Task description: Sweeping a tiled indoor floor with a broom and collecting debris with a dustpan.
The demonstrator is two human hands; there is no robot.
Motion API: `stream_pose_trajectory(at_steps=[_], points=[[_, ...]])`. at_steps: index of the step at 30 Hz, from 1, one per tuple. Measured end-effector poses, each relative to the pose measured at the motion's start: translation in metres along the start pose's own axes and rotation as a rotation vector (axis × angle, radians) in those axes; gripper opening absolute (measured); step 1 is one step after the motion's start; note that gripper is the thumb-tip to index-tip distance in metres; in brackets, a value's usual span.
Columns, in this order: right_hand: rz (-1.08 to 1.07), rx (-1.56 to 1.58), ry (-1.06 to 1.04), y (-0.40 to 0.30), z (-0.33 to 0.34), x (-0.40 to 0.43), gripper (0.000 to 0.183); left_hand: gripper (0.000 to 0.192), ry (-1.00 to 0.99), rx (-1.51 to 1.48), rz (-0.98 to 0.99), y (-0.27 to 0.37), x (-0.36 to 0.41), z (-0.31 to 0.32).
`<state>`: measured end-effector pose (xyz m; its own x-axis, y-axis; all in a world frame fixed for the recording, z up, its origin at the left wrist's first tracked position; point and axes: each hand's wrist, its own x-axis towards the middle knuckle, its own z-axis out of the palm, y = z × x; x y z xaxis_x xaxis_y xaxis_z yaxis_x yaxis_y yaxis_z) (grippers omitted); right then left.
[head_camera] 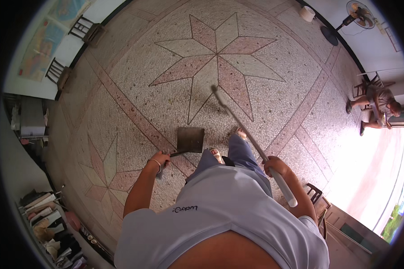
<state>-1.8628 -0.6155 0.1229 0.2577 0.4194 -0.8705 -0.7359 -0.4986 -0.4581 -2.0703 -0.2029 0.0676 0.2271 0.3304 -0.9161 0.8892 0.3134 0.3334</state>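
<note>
My left hand [160,160], with a bracelet at the wrist, grips the handle of a dark dustpan [190,139]. The pan is held out ahead and to the left of my feet, its flat square face toward the view. Around the grey shaft of a long broom [245,131] my right hand [276,166] is closed. The broom slants forward and left from that hand, and its head [219,95] is narrow and blurred over the star pattern of the floor. Whether the bristles touch the floor I cannot tell. Small dark specks lie scattered on the pebbled floor [175,101].
Two wooden chairs [94,33] stand along the left wall. A pedestal fan [330,35] and a white bin [307,14] are at the far right. A seated person [378,104] is by the bright doorway [363,168]. Clothes hang on a rack [50,228] at lower left.
</note>
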Motion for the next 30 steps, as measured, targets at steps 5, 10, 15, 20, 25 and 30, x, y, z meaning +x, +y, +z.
stream_pose_trajectory(at_steps=[5,10,15,20,25,30], points=[[-0.004,0.318,0.125,-0.038,-0.061,0.027,0.011,0.01,-0.116,-0.029,0.059,0.062,0.009,0.018],[0.005,0.588,0.233,-0.084,-0.127,0.054,0.009,0.015,-0.093,-0.032,-0.017,0.13,0.03,0.049],[-0.054,0.812,0.347,-0.141,-0.185,0.058,0.013,0.017,-0.062,-0.193,-0.119,0.213,0.04,0.078],[-0.215,0.999,0.388,-0.202,-0.243,0.082,0.019,0.015,-0.045,-0.277,-0.126,0.282,0.06,0.104],[-0.116,1.303,0.379,-0.251,-0.297,0.138,0.008,0.009,-0.012,-0.369,-0.068,0.351,0.081,0.125],[-0.113,1.333,0.152,-0.308,-0.293,0.185,0.012,0.006,-0.08,-0.272,-0.014,0.43,0.118,0.136]])
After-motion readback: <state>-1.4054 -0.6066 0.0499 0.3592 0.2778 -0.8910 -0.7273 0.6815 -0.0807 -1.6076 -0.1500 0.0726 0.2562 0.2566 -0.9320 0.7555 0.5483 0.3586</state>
